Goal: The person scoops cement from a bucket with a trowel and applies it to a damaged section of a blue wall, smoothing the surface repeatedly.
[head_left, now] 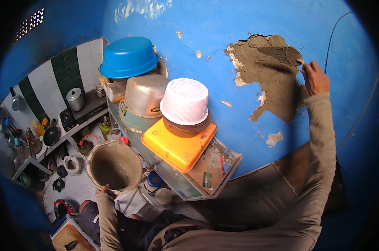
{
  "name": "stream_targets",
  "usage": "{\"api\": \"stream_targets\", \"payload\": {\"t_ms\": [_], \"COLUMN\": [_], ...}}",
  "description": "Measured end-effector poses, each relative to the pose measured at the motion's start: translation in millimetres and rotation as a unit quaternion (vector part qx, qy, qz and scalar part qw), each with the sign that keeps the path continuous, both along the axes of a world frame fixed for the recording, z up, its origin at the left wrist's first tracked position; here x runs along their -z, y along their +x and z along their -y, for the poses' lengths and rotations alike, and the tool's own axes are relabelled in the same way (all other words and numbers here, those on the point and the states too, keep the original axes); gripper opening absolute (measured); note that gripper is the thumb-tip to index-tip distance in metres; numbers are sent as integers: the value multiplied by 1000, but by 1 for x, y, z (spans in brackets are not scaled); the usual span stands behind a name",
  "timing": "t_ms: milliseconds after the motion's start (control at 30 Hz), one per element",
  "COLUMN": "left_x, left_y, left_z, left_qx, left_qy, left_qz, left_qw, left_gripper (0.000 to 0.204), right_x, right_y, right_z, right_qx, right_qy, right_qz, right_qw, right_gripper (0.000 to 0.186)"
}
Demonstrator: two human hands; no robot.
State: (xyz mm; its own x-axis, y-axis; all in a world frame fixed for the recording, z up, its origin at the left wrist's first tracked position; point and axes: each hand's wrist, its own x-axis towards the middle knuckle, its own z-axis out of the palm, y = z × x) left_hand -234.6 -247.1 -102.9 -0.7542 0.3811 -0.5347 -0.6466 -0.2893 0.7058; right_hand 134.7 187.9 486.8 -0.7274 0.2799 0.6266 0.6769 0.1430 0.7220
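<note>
While left hand [102, 191] grips bucket [115, 166], right hand [315, 78] trowels [279, 54] plaster

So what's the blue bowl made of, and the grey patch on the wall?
The blue bowl looks like plastic: smooth, evenly coloured, slightly shiny. The grey patch looks like wet cement mortar: rough, matte, grainy, with smear marks where the right hand presses a trowel.
</note>
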Motion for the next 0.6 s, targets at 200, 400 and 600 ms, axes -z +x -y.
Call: {"api": "stream_targets", "payload": {"t_ms": [200, 400, 600], "left_x": [36, 64, 53], "left_y": [-5, -3, 1], "left_z": [-11, -9, -7], "left_qx": [-28, -15, -6], "left_qy": [-12, 29, 16], "left_qz": [20, 4, 1], "left_qw": [999, 999, 1000], "left_gripper": [42, 40, 38], "right_x": [-44, -45, -52], "right_y": [-31, -66, -68], "right_z": [-31, -40, -56], "right_qx": [68, 115, 136], "right_qy": [-25, -39, -25], "right_qz": [82, 79, 70], "right_qw": [994, 989, 988], "right_gripper": [15, 16, 19]}}
